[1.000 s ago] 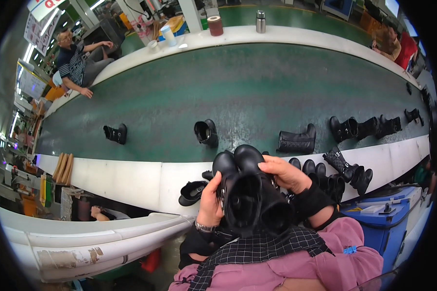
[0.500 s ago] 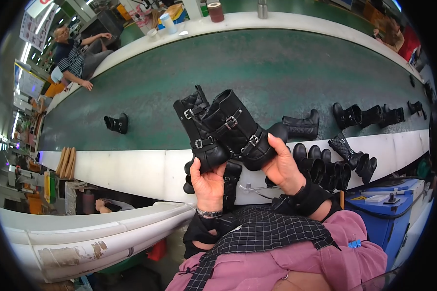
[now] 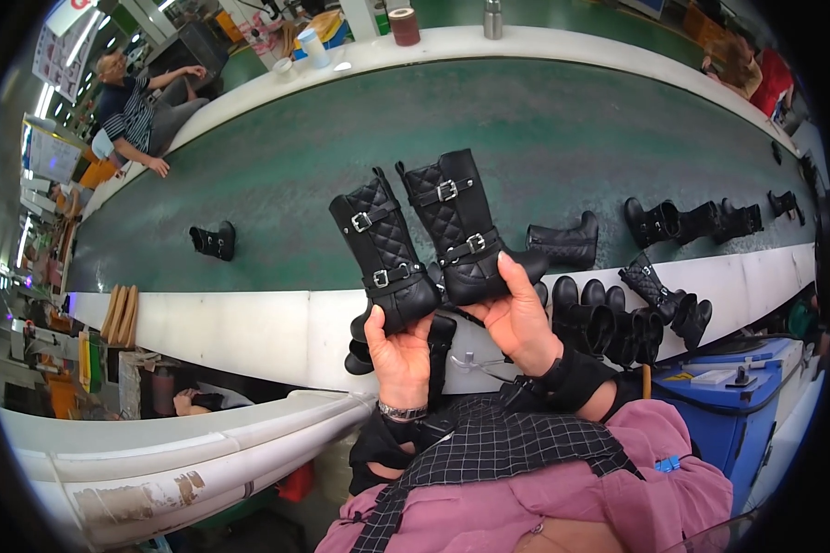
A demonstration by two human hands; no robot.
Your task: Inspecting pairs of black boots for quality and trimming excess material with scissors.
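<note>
I hold up a pair of small black quilted boots with silver buckles, side by side over the near edge of the belt. My left hand (image 3: 399,355) grips the foot of the left boot (image 3: 385,253). The right boot (image 3: 461,226) rests by its sole in my right hand (image 3: 518,318). Both shafts point up and away from me, tilted slightly left.
A long green conveyor belt (image 3: 277,184) carries a lone boot (image 3: 214,241) at left and more black boots (image 3: 682,221) at right. Several black boots (image 3: 609,318) crowd the white near ledge. A blue bin (image 3: 738,387) stands at right. A seated person (image 3: 134,115) is across the belt.
The two boots were first held openings-up toward me, then turned and raised; now they stand more upright and parted, their quilted sides showing.
</note>
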